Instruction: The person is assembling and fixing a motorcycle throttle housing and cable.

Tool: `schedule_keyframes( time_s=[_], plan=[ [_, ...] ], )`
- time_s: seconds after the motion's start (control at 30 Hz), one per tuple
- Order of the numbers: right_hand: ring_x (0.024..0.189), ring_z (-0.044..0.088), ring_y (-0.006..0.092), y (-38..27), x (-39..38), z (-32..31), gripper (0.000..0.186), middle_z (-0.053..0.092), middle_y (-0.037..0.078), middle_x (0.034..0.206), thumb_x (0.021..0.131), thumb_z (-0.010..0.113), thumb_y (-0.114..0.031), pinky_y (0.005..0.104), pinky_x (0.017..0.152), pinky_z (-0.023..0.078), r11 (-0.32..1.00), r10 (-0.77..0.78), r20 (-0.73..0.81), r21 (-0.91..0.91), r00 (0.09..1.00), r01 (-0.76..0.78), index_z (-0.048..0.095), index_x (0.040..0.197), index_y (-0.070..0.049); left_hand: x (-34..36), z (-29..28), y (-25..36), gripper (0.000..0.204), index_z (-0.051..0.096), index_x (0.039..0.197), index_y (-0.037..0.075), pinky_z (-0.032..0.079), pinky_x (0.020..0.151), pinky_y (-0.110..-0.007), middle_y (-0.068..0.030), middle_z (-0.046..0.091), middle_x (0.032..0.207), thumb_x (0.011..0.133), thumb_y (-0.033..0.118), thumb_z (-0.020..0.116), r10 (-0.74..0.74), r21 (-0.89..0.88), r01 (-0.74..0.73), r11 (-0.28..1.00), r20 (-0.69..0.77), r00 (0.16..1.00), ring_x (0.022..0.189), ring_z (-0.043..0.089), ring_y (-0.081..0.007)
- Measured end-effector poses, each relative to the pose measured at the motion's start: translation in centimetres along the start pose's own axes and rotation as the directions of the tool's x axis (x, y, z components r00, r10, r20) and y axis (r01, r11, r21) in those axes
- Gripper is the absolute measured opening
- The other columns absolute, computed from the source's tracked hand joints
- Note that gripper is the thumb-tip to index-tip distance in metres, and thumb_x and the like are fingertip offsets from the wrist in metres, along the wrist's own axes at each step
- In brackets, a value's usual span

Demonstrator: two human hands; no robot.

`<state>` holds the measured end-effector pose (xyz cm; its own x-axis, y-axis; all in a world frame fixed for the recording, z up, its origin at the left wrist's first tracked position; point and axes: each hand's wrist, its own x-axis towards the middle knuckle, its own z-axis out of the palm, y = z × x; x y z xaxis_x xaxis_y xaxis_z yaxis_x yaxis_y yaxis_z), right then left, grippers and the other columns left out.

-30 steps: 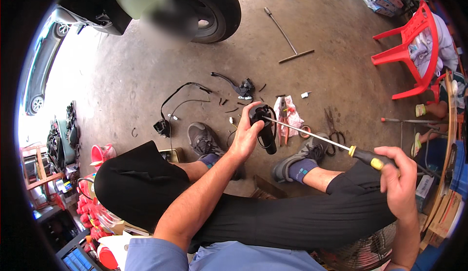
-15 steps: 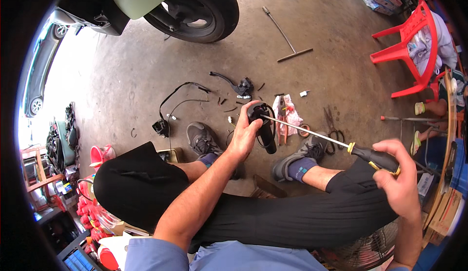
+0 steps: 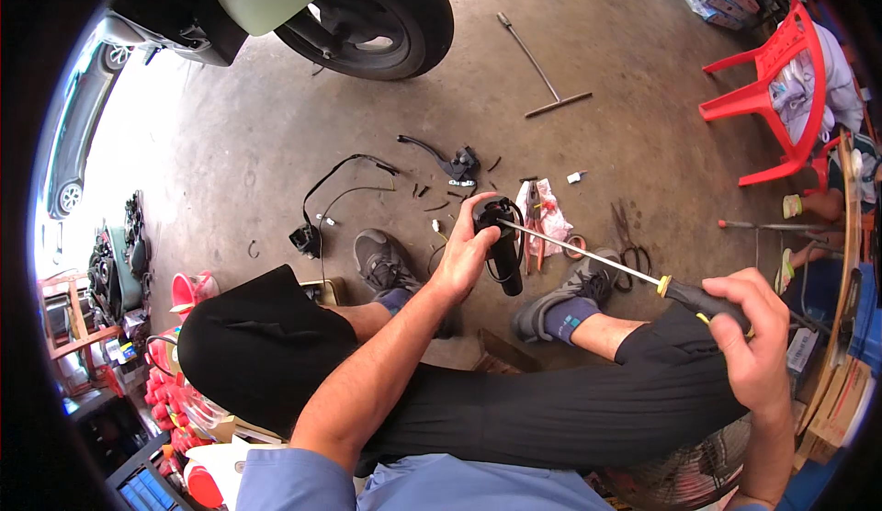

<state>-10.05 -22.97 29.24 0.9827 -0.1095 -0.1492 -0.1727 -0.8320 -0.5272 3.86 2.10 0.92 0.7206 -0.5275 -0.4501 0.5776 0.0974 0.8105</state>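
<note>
My left hand (image 3: 462,258) is closed around the upper end of a black handlebar grip with a switch housing (image 3: 506,267), tilted over the floor between my shoes. A thin dark cable loops beside it. In my right hand (image 3: 758,346) is a long screwdriver (image 3: 704,300) with a black and yellow handle, held between thumb and fingers. Its shaft slants up to the left, and the tip meets the housing near my left thumb; the screw itself is too small to make out. Beyond the hands lies a black lever assembly (image 3: 462,164).
Pliers (image 3: 534,203) rest on a stained cloth (image 3: 555,221), with scissors (image 3: 634,255) to their right. A wired black switch part (image 3: 305,240) lies left of my shoes. Farther off are a T-handle wrench (image 3: 534,65), a scooter wheel (image 3: 427,38) and a red chair (image 3: 763,107).
The fingers of my right hand have shifted around the screwdriver handle. The grip has tilted slightly, while the tip stays at the housing.
</note>
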Motion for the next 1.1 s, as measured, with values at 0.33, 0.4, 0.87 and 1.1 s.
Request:
schedule_keyframes(
  time_s=[0.33,0.4,0.87,1.1],
  plan=[
    [0.075,0.063,0.0247,0.3,0.3,0.5,0.033,0.064,0.017,0.093,0.081,0.063,0.001,0.0336,0.069,0.051,0.996,-0.085,0.027,-0.036,0.996,0.086,0.062,0.113,0.002,-0.1,-0.1,0.1,0.056,0.039,0.142,0.012,0.046,0.074,-0.026,-0.0076,0.061,0.107,0.089,0.002,0.051,0.023,-0.037,-0.023,0.999,-0.011,1.0,0.093,0.061,-0.0127],
    [0.073,0.061,0.0238,0.0,0.7,0.0,0.031,0.064,0.017,0.091,0.082,0.062,0.001,0.0333,0.069,0.05,0.932,0.265,0.125,0.222,0.956,-0.288,0.062,0.113,0.003,-0.1,-0.9,-0.4,0.056,0.036,0.146,0.014,0.053,0.093,-0.04,-0.0125,0.057,0.121,0.092,0.003,0.047,0.013,0.046,-0.015,0.999,0.042,0.999,0.109,0.064,-0.0241],
    [0.092,0.065,0.0237,-0.3,0.1,0.7,0.037,0.065,0.018,0.102,0.078,0.059,0.005,0.0345,0.079,0.051,0.862,0.326,0.199,0.338,0.924,-0.377,0.062,0.114,0.003,-0.1,-1.0,-0.1,0.055,0.036,0.146,0.015,0.053,0.092,-0.037,-0.0109,0.058,0.118,0.093,0.004,0.047,0.042,0.056,-0.044,0.997,0.032,0.999,0.108,0.064,-0.0218],
    [0.093,0.061,0.0145,-0.3,0.3,-0.3,0.033,0.064,0.015,0.099,0.081,0.063,0.001,0.0343,0.078,0.05,0.912,0.348,0.172,0.167,0.922,-0.375,0.062,0.114,0.002,-0.5,-0.2,0.7,0.056,0.039,0.142,0.01,0.045,0.081,-0.027,-0.0047,0.056,0.101,0.088,0.004,0.051,0.05,0.188,-0.052,0.981,0.019,0.999,0.085,0.05,-0.0111]
  ],
)
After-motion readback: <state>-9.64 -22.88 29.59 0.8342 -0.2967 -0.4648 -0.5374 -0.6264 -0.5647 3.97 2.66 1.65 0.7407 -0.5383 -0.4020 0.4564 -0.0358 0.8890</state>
